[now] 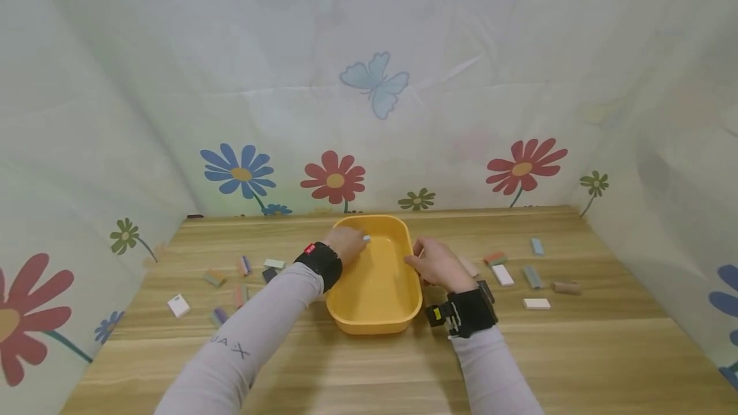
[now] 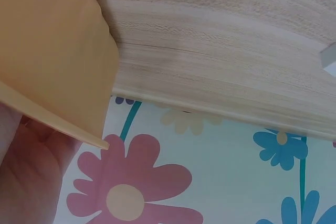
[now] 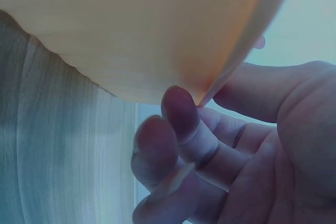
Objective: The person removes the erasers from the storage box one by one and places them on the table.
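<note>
A yellow plastic basin (image 1: 377, 284) stands on the wooden table in the head view. My left hand (image 1: 346, 243) reaches over its left rim, with a small pale blue block (image 1: 366, 237) showing at the fingertips inside. In the left wrist view the basin wall (image 2: 52, 51) hides most of the left fingers, so the grip itself is not seen there. On the opposite side, my right hand (image 1: 438, 262) pinches the right rim; the right wrist view shows the thumb on one side of the rim (image 3: 231, 72) and fingers on the other.
Left of the basin lie several small blocks, among them a white one (image 1: 179, 305) and an orange-green one (image 1: 215, 277). More are on the right: a blue block (image 1: 537, 246), a white block (image 1: 503, 275) and a brown cylinder (image 1: 566, 287). Flower-printed curtains (image 1: 277, 82) border the table.
</note>
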`<action>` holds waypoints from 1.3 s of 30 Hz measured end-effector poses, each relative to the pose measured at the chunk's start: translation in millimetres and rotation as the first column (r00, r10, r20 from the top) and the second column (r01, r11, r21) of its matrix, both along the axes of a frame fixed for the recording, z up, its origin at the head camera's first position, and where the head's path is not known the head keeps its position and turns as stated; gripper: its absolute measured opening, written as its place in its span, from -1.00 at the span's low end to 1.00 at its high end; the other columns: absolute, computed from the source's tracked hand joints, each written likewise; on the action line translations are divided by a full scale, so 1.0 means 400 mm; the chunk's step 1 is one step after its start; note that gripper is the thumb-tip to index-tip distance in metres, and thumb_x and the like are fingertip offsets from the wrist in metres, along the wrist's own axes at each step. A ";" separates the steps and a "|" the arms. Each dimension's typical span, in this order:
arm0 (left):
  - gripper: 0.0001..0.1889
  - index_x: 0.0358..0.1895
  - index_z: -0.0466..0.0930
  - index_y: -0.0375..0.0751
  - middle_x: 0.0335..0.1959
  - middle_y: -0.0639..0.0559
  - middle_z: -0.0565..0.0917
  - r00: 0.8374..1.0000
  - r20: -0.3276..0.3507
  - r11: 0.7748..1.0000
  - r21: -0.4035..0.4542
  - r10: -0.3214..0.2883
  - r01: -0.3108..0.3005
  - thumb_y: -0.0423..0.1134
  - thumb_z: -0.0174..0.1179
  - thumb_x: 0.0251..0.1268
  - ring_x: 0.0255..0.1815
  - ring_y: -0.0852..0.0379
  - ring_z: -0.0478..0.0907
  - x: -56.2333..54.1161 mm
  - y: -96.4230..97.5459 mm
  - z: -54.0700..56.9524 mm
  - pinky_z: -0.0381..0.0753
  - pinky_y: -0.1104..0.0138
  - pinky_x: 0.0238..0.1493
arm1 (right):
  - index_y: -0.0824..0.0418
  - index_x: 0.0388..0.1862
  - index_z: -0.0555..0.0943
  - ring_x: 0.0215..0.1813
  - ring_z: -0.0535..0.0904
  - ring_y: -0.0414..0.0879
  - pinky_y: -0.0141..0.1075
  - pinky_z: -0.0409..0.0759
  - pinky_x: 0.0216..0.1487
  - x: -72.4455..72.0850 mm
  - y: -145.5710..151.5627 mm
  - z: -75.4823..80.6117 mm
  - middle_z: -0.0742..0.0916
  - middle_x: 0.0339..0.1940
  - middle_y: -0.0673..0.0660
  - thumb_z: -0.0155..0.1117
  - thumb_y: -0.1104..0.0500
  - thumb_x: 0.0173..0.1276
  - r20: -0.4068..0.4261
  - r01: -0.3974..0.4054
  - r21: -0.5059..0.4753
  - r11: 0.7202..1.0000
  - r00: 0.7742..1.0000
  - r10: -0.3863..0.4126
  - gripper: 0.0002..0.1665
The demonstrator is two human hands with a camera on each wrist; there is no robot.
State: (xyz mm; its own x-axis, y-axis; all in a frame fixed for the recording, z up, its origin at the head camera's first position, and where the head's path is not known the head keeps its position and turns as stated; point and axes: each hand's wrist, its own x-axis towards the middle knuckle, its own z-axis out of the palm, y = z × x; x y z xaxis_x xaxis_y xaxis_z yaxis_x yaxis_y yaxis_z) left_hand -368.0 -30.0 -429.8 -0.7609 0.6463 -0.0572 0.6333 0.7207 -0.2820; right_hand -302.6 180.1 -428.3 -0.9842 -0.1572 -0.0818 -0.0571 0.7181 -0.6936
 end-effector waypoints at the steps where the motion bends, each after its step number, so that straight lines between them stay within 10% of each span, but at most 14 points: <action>1: -0.69 -0.30 0.69 -0.22 -0.43 -0.04 0.65 1.000 0.003 1.000 0.010 0.007 -0.007 -0.21 -0.02 0.54 -0.37 0.00 0.62 0.002 0.002 0.000 0.60 0.17 -0.26 | 0.27 -0.30 0.44 -0.58 0.58 0.05 -0.29 0.49 -0.58 0.000 0.001 -0.001 0.59 -0.56 0.13 0.24 0.16 0.41 -0.004 -0.001 0.001 1.000 1.000 0.001 -0.78; 11: -0.87 -0.22 0.68 -0.20 -0.30 -0.05 0.65 0.996 -0.036 0.996 0.041 -0.084 0.085 -0.38 0.12 0.39 -0.33 -0.01 0.64 0.023 -0.003 0.009 0.62 0.21 -0.26 | 0.27 -0.29 0.44 -0.56 0.59 0.10 -0.29 0.47 -0.59 0.006 -0.002 0.001 0.59 -0.58 0.14 0.24 0.16 0.41 -0.004 -0.009 0.001 1.000 1.000 0.009 -0.78; 22: -0.70 -0.02 0.47 -0.20 -0.20 -0.02 0.52 0.983 0.173 0.962 0.272 -0.067 0.018 -0.34 0.31 0.22 -0.23 0.07 0.52 0.032 -0.053 0.069 0.54 0.32 -0.09 | 0.27 -0.30 0.44 -0.58 0.56 0.04 -0.29 0.47 -0.58 0.008 -0.006 0.003 0.57 -0.59 0.12 0.23 0.15 0.41 -0.001 0.002 0.012 1.000 1.000 -0.002 -0.78; 31: -0.61 -0.11 0.45 -0.14 -0.29 0.12 0.50 0.982 0.187 0.779 0.621 -0.035 -0.090 -0.25 0.42 0.03 -0.23 0.08 0.47 0.152 -0.240 0.132 0.53 0.27 -0.12 | 0.27 -0.27 0.45 -0.61 0.51 -0.01 -0.28 0.48 -0.56 0.007 -0.015 0.008 0.56 -0.58 0.12 0.22 0.15 0.42 0.003 -0.011 0.004 1.000 1.000 0.011 -0.79; 39: -0.64 -0.12 0.50 -0.10 -0.32 0.20 0.54 0.979 0.199 0.797 0.586 0.038 -0.149 -0.17 0.43 0.02 -0.31 0.17 0.48 0.266 -0.373 0.083 0.54 0.33 -0.27 | 0.28 -0.26 0.45 -0.56 0.56 0.04 -0.26 0.51 -0.54 0.002 -0.006 0.005 0.58 -0.51 0.14 0.20 0.16 0.43 0.006 -0.020 0.006 1.000 1.000 0.020 -0.80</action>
